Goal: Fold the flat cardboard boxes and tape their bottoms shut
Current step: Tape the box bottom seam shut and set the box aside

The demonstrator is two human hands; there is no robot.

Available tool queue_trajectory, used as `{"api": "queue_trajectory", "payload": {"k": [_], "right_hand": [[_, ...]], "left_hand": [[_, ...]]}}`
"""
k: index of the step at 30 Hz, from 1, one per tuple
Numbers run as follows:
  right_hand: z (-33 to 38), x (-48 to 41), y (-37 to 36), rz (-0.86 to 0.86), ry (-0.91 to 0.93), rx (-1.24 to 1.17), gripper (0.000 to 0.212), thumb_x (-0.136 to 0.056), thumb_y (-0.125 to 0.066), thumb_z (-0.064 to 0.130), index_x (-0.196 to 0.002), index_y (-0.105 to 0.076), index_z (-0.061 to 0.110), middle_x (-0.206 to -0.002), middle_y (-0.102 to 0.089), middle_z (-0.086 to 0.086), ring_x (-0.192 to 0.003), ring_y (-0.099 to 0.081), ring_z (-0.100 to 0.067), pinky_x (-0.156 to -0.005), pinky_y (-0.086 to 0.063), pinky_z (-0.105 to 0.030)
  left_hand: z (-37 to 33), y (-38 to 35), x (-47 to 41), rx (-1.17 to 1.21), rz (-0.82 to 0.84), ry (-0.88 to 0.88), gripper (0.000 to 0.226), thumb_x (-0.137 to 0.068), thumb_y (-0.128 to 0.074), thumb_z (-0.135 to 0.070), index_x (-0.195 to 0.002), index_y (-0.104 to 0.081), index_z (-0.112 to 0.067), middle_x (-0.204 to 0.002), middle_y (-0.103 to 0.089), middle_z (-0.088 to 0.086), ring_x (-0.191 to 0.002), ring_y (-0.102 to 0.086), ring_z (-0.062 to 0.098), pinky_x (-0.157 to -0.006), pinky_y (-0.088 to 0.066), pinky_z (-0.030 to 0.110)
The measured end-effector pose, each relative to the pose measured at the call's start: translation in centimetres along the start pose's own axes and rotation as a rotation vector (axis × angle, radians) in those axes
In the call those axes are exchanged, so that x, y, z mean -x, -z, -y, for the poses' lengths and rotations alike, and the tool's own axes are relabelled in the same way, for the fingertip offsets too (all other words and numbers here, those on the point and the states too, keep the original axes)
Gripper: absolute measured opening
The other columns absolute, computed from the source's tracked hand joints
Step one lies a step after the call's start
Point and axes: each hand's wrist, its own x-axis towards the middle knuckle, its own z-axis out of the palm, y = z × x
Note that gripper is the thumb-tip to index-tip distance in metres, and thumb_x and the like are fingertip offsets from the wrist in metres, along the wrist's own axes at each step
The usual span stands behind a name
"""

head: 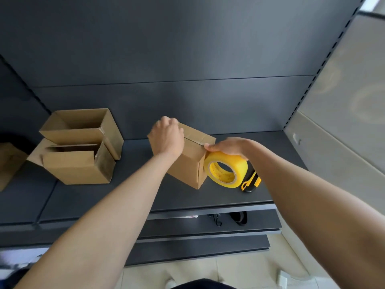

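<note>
In the head view, a small cardboard box (187,163) is seen standing on the dark shelf (104,201), closed flaps uppermost. A strip of clear tape (195,135) is laid along the flap seam towards the right edge. The far left top corner is held by the left hand (167,136), its fingers curled over the edge. The yellow tape roll (226,168) is gripped from above by the right hand (227,147), just beside the box's right corner, with the thumb at the top edge.

For a sound seal, the strip is best kept centred on the seam and pulled taut while the box is pinned down. It should be carried a little way down the side wall, then rubbed flat so no bubbles are left. A yellow utility knife (251,181) lies on the shelf just behind the roll, within easy reach for the cut.

At the left, two open boxes (83,130) are set together, and part of another box (8,161) is shown at the edge.
</note>
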Motion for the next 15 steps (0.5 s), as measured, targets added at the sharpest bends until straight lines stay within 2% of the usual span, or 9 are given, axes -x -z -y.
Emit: {"api": "queue_trajectory", "payload": {"k": [2,3,4,6,8,11,15], "right_hand": [[0.6,-0.2,-0.5,-0.004,0.014,-0.009,0.074,-0.077,-0.051,0.076,-0.122,-0.059,0.018,-0.12,-0.059,-0.004,-0.111,-0.057,-0.027,-0.096,-0.045,-0.04],[0.6,-0.2,-0.6,0.002,0.025,-0.019,0.077,-0.073,-0.052,0.079,-0.119,-0.06,0.019,-0.118,-0.06,-0.004,-0.11,-0.058,-0.027,-0.098,-0.046,-0.041],[0.5,-0.3,-0.6,0.026,0.031,-0.046,0.079,-0.068,-0.055,0.082,-0.116,-0.062,0.019,-0.116,-0.063,-0.003,-0.107,-0.061,-0.027,-0.098,-0.047,-0.043],[-0.4,-0.4,-0.5,0.116,0.055,-0.186,0.071,-0.066,-0.064,0.075,-0.11,-0.063,0.019,-0.107,-0.068,-0.005,-0.095,-0.067,-0.026,-0.09,-0.052,-0.042],[-1.4,-0.2,-0.4,0.241,0.088,-0.328,0.055,-0.08,-0.065,0.058,-0.113,-0.062,0.014,-0.096,-0.07,-0.006,-0.081,-0.068,-0.021,-0.08,-0.054,-0.036],[-2.2,0.0,-0.7,0.307,0.107,-0.364,0.057,-0.079,-0.064,0.058,-0.109,-0.062,0.01,-0.086,-0.068,-0.008,-0.073,-0.064,-0.022,-0.079,-0.053,-0.036],[-0.9,0.5,-0.9,0.187,0.061,-0.282,0.074,-0.069,-0.068,0.066,-0.11,-0.062,0.005,-0.092,-0.072,-0.013,-0.082,-0.071,-0.029,-0.084,-0.057,-0.042]], "left_hand": [[-1.2,0.0,1.3,0.125,0.165,-0.056,0.038,-0.1,-0.042,-0.03,-0.124,-0.054,-0.004,-0.133,-0.046,0.01,-0.111,-0.052,0.024,-0.084,-0.042,0.031],[-1.5,-0.1,1.8,0.146,0.236,-0.067,0.043,-0.1,-0.042,-0.033,-0.13,-0.049,-0.003,-0.139,-0.042,0.011,-0.118,-0.049,0.025,-0.088,-0.042,0.032],[-1.5,-0.2,2.1,0.124,0.288,-0.079,0.051,-0.099,-0.041,-0.038,-0.138,-0.041,-0.004,-0.147,-0.034,0.012,-0.13,-0.041,0.027,-0.098,-0.039,0.035],[-1.0,-0.2,2.2,0.022,0.369,-0.112,0.07,-0.098,-0.035,-0.05,-0.149,-0.022,-0.005,-0.159,-0.014,0.012,-0.146,-0.013,0.026,-0.117,-0.014,0.039],[-0.5,-0.4,2.0,-0.066,0.441,-0.116,0.088,-0.092,-0.028,-0.066,-0.152,-0.006,-0.005,-0.16,0.001,0.013,-0.148,0.005,0.024,-0.118,0.003,0.038],[-0.6,-0.9,2.0,-0.142,0.474,-0.111,0.1,-0.086,-0.023,-0.075,-0.151,0.005,-0.004,-0.159,0.01,0.015,-0.147,0.013,0.026,-0.117,0.009,0.039],[-1.0,-0.7,2.0,-0.181,0.483,-0.125,0.095,-0.091,-0.025,-0.069,-0.151,0.007,-0.002,-0.158,0.012,0.017,-0.146,0.014,0.028,-0.117,0.008,0.041]]}}
